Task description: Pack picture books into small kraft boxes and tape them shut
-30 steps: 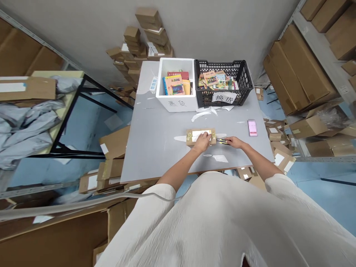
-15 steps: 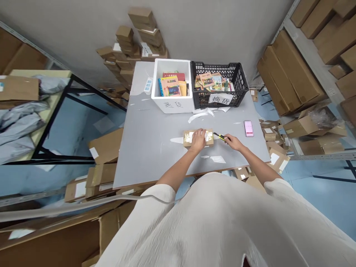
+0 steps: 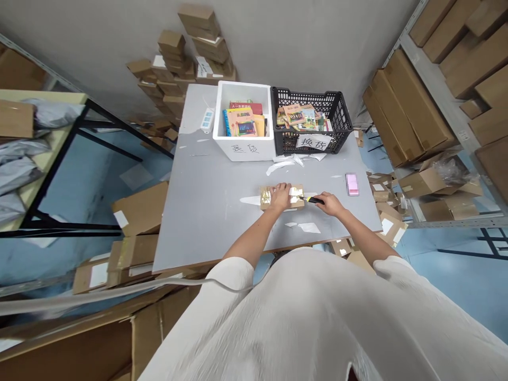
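Observation:
A small cardboard box (image 3: pixel 295 203) with shiny tape and a white label lies flat on the grey table (image 3: pixel 206 211). My left hand (image 3: pixel 280 197) grips it from above, fingers curled toward its far edge. In my right hand (image 3: pixel 329 203) is a black and yellow utility knife (image 3: pixel 316 200), pointing left. The tip of the knife is at the right end of the box, over the tape; whether it has cut in I cannot tell.
Behind the box stand a white foam bin (image 3: pixel 244 148) and a black plastic crate (image 3: pixel 341 132), both with books. A phone (image 3: pixel 352 184) lies at the right, paper scraps (image 3: pixel 308 227) near the front edge, a power strip (image 3: pixel 207 120) at the back left. Cardboard boxes surround the table.
The knife has moved left and swung flatter, from just beside the box to its right end. My left hand stays on the box. The camera view has shifted slightly.

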Demonstrator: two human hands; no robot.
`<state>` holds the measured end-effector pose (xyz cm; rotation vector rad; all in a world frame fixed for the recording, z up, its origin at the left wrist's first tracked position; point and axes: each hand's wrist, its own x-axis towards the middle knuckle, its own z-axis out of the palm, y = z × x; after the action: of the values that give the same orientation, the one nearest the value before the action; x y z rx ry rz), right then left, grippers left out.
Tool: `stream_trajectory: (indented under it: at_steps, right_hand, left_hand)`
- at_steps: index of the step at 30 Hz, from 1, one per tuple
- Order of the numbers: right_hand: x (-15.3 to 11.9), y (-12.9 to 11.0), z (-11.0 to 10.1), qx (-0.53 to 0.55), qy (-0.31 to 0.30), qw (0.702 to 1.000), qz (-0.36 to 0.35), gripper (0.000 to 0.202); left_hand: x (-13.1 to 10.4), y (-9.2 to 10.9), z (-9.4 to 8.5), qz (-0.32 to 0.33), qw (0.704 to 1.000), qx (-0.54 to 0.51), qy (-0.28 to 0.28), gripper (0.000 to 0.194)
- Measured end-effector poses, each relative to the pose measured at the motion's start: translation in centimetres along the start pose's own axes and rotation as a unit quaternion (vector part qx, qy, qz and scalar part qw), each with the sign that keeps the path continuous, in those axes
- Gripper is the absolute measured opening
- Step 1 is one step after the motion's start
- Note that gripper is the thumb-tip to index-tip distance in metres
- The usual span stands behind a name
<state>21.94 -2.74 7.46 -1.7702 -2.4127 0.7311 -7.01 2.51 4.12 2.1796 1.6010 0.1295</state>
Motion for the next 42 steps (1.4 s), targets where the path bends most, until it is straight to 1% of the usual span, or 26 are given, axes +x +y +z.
stream_trajectory:
  at_steps: [2, 4, 7, 14, 17, 23, 31, 33, 37, 40, 42]
  right_hand:
    - [0.1, 0.1, 0.0, 0.006, 0.004, 1.000, -0.001, 0.040]
    - [0.0, 0.3, 0.1, 0.015, 0.008, 1.000, -0.002, 0.040]
    - [-0.1, 0.5, 0.9, 0.030, 0.016, 0.999, 0.001, 0.041]
    - [0.1, 0.2, 3.8, 0.058, 0.057, 0.996, 0.033, 0.045]
    - [0.2, 0.5, 4.3, 0.050, 0.066, 0.996, 0.035, 0.046]
    - [0.0, 1.7, 3.9, 0.029, 0.076, 0.996, 0.031, 0.048]
    - [0.1, 2.8, 3.0, 0.049, 0.071, 0.995, 0.052, 0.046]
    - [0.3, 3.2, 2.6, 0.060, 0.080, 0.993, 0.061, 0.046]
    - [0.9, 5.1, 1.6, 0.081, 0.156, 0.978, 0.110, 0.049]
    - [1.3, 6.7, 1.2, 0.076, 0.131, 0.977, 0.148, 0.044]
    - [1.5, 7.4, 1.6, 0.080, 0.112, 0.973, 0.183, 0.042]
  left_hand:
    - [-0.5, 0.0, 0.5, 0.028, 0.999, 0.008, 0.021, 0.064]
    - [-0.8, -0.1, 1.1, 0.037, 0.999, 0.007, 0.034, 0.064]
    - [-0.9, -0.3, 1.9, 0.035, 0.998, -0.004, 0.045, 0.066]
    - [-0.5, -1.1, 3.1, 0.029, 0.998, -0.015, 0.052, 0.067]
    - [-0.7, -1.3, 3.6, 0.023, 0.998, -0.018, 0.053, 0.068]
    - [-1.2, -1.1, 3.8, 0.012, 0.998, -0.021, 0.061, 0.068]
    - [-1.6, -0.6, 3.1, 0.001, 0.997, -0.042, 0.060, 0.066]
    - [-1.7, -0.5, 2.9, -0.004, 0.997, -0.044, 0.056, 0.066]
    - [-2.3, -0.3, 2.6, -0.002, 0.998, -0.039, 0.056, 0.066]
    - [-2.6, 0.0, 2.2, -0.012, 0.998, -0.038, 0.054, 0.067]
    - [-2.5, 0.0, 1.9, -0.017, 0.998, -0.038, 0.049, 0.065]
